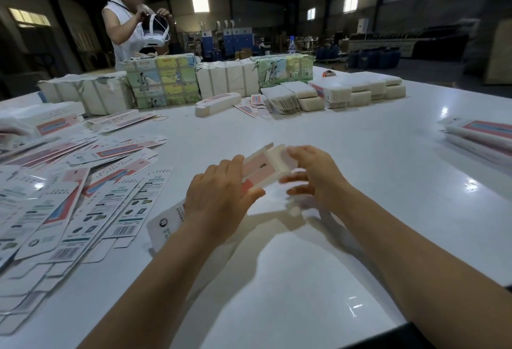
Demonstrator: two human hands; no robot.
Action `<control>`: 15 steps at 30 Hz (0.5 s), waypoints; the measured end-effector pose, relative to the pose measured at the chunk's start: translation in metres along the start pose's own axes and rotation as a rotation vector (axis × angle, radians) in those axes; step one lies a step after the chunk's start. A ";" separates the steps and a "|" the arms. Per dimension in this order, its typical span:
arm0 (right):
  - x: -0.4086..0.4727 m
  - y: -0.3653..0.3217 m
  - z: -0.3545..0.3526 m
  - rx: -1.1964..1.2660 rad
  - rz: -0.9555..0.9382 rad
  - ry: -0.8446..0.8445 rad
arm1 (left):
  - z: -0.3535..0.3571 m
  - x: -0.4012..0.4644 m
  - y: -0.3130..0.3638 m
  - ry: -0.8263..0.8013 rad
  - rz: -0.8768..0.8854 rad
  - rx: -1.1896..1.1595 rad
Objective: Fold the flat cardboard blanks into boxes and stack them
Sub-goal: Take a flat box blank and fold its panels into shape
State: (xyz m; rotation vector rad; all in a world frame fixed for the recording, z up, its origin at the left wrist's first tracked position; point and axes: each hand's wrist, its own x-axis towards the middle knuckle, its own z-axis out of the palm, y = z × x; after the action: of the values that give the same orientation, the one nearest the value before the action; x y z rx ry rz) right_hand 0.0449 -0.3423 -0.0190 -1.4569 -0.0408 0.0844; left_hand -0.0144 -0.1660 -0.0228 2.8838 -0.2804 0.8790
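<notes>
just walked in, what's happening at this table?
A person is folding a pink and white cardboard blank into a box above the white table. The left hand holds its near end, and the right hand has a grip on the far end, working a flap. Loose flat blanks are spread out to the left, and finished boxes are stacked at the right edge. A second person behind the table handles a white headset.
</notes>
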 end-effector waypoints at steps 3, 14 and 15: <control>-0.008 0.009 0.007 -0.305 -0.473 0.310 | 0.001 0.002 -0.001 0.000 -0.103 0.025; -0.020 0.021 0.028 -0.543 -0.616 0.111 | 0.000 0.002 -0.005 -0.065 -0.139 -0.031; -0.019 0.021 0.028 -0.526 -0.598 0.094 | -0.001 0.002 -0.007 -0.075 -0.133 -0.046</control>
State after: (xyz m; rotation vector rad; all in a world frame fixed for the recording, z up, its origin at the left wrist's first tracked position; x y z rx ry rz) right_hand 0.0227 -0.3141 -0.0362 -1.9112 -0.4463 -0.5174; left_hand -0.0120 -0.1595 -0.0219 2.8580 -0.1124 0.7333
